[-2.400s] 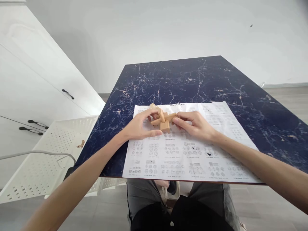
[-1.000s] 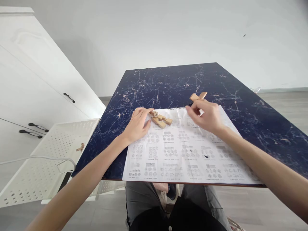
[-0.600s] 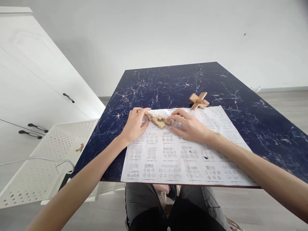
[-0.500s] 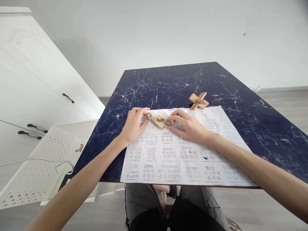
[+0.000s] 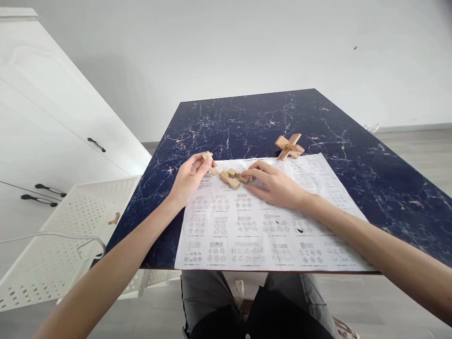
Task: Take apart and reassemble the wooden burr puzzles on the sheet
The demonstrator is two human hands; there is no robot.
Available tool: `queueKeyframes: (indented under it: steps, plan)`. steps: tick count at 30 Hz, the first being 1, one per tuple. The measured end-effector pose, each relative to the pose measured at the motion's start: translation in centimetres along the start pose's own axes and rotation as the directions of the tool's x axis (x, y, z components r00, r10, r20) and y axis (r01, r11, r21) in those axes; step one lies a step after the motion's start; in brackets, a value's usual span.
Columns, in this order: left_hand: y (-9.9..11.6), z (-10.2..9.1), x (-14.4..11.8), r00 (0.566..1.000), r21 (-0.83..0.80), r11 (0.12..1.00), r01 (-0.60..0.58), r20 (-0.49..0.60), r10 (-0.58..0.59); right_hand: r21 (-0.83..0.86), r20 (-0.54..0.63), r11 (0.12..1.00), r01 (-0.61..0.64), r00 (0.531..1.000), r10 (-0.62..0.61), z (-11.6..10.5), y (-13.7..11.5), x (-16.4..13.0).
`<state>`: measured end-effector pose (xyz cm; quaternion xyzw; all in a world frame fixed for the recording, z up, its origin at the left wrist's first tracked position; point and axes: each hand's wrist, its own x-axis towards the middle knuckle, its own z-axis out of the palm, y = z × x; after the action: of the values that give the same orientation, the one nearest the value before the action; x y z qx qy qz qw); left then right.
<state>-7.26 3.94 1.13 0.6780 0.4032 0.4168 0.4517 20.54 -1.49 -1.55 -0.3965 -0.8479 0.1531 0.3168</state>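
A notched wooden puzzle piece (image 5: 213, 171) with a dark mark on its end is pinched between the thumb and fingers of my left hand (image 5: 190, 177), lifted slightly at the paper's upper left edge. My right hand (image 5: 273, 184) rests on the sheet, its thumb and fingertips closed around the right end of a small group of wooden puzzle pieces (image 5: 230, 181). These lie against each other, and my fingertips partly hide the rightmost one. Under both hands is a white instruction sheet (image 5: 254, 221) printed with rows of small diagrams.
An assembled wooden cross puzzle (image 5: 290, 148) stands beyond the sheet's top edge on the dark blue marbled table (image 5: 229, 122). Left of the table, a white perforated basket (image 5: 81, 202) holds another wooden piece (image 5: 114, 218). A white cabinet (image 5: 52, 108) stands behind it.
My left hand has moved left and up, away from the group, turning the piece it holds. My right hand stays at the group's right end.
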Motion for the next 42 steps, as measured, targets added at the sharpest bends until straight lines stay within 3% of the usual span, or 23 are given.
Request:
queueKeyframes:
  steps: [6, 12, 19, 22, 26, 33, 37, 42]
  plan:
    - [-0.2, -0.3, 0.3, 0.986, -0.247, 0.956, 0.155, 0.099, -0.134, 0.029, -0.017, 0.999, -0.018, 1.000, 0.019, -0.1, -0.2, 0.2]
    - [0.0, 0.1, -0.3, 0.964, -0.288, 0.934, 0.213, 0.216, -0.154, 0.018, -0.033, 0.999, -0.045, 0.998, 0.045, -0.2, -0.8, 0.2]
    - [1.1, 0.4, -0.5, 0.905, -0.352, 0.854, 0.384, 0.326, -0.273, 0.087, -0.122, 0.976, -0.198, 0.971, 0.207, -0.2, -0.6, -0.2]
    - [1.3, 0.4, -0.4, 0.893, -0.333, 0.854, 0.399, 0.354, -0.278, 0.299, -0.143, 0.911, -0.284, 0.931, 0.337, -0.2, -0.6, 0.0]
    - [1.1, 0.2, -0.4, 0.890, -0.302, 0.875, 0.377, 0.380, -0.252, 0.542, 0.007, 0.755, -0.371, 0.899, 0.437, -0.4, -1.0, 0.3]
    - [1.5, 0.3, -0.7, 0.887, -0.237, 0.929, 0.284, 0.433, -0.161, 0.614, 0.151, 0.656, -0.438, 0.881, 0.448, -0.9, -1.6, 0.3]
    - [1.7, 0.5, -0.9, 0.858, -0.253, 0.912, 0.323, 0.484, -0.170, 0.677, 0.207, 0.577, -0.458, 0.870, 0.448, -0.9, -1.7, 0.4]
    - [1.6, 0.6, -1.1, 0.809, -0.308, 0.866, 0.395, 0.564, -0.168, 0.800, 0.241, 0.465, -0.379, 0.913, 0.330, -0.8, -2.0, 0.4]
